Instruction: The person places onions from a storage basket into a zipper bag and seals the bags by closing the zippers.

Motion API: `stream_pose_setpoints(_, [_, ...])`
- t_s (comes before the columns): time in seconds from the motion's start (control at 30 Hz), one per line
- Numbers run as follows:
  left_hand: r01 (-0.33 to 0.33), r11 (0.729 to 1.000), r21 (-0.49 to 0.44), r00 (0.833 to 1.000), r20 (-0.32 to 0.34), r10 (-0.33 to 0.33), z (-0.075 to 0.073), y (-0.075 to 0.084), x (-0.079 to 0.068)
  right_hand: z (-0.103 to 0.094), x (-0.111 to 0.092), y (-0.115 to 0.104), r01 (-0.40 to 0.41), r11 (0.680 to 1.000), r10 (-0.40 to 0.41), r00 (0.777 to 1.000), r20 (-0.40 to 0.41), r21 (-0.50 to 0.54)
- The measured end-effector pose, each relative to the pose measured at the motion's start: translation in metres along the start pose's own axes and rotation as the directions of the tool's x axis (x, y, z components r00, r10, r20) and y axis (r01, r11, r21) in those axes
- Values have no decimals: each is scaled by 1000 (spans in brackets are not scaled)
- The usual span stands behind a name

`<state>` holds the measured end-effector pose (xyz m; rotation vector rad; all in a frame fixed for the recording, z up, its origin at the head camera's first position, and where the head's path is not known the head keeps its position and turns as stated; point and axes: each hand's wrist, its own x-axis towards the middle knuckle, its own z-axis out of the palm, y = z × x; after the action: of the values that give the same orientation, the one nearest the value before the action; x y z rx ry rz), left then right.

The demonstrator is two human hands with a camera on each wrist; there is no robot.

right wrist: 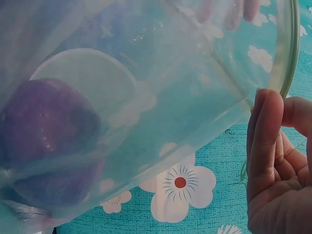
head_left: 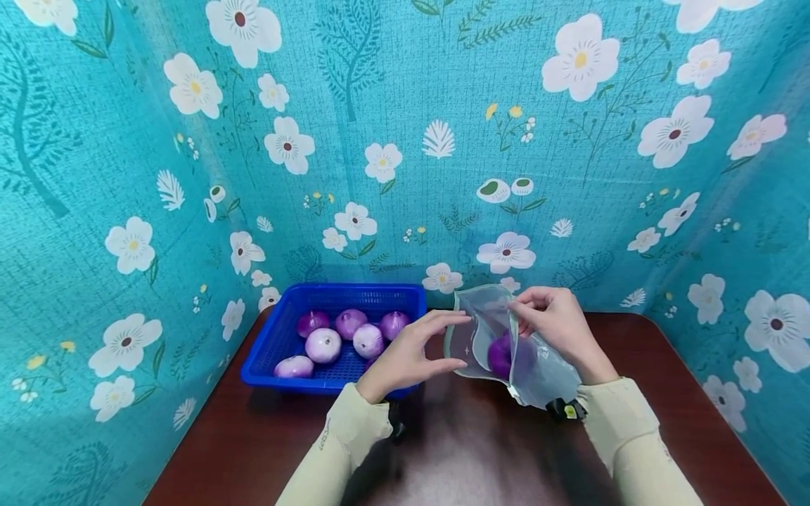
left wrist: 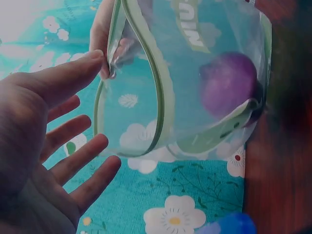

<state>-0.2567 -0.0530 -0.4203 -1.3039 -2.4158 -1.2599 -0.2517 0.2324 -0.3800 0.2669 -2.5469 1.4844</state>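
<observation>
A clear zip bag (head_left: 550, 372) with a pale green rim stands with its mouth spread toward the left. Inside it lies a purple onion (left wrist: 229, 84), seen through the plastic in both wrist views. My right hand (head_left: 557, 320) pinches the bag's rim between thumb and fingers; the right wrist view shows this hand (right wrist: 280, 161) at the edge of the mouth. On the other side of the mouth, my left hand (head_left: 411, 355) has its thumb and fingers extended and spread. In the left wrist view, that hand (left wrist: 53, 131) is close beside the rim; whether it touches is unclear.
A blue plastic basket (head_left: 253, 365) with several purple and whitish onions (head_left: 323, 345) stands left of the bag on the dark brown table (head_left: 443, 450). Floral turquoise cloth (head_left: 405, 176) hangs behind the table and along its sides.
</observation>
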Motion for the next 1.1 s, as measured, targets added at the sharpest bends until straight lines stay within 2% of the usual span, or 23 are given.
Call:
stream_pose_setpoints(0.13, [22,1000,-22,1000,-15,-22,-6,-4,-5,-1,0,-2,0,1000,0,1000,-5,-2])
stream_pose_setpoints(0.37, [84,996,16,995,-46,-83,-17,-16,-21,-2,-1,-4,-14,1000,14,1000,-1,-1])
stream_pose_setpoints(0.47, [128,991,28,990,-63,-126,-23,-25,-30,-3,-1,-5,-17,1000,17,1000,-1,2])
stream_pose_setpoints(0.6, [180,979,95,980,-99,-171,-31,-43,-45,-3,-2,-4,-11,1000,11,1000,-10,3])
stream_pose_setpoints(0.73, [243,959,142,965,-140,-224,-38,-60,-62,-1,-4,-2,-5,1000,5,1000,-9,16])
stream_pose_setpoints(0.83, [315,936,158,945,-147,-293,-41,-70,-73,1,-5,-1,-4,1000,4,1000,-4,26])
stream_pose_setpoints(0.97, [384,907,175,922,-115,-368,-43,-80,-82,1,-6,0,-6,1000,6,1000,-6,23])
stream_pose_setpoints(1.1, [410,889,202,911,-56,-408,-43,-86,-83,1,-6,0,-7,1000,7,1000,-4,18])
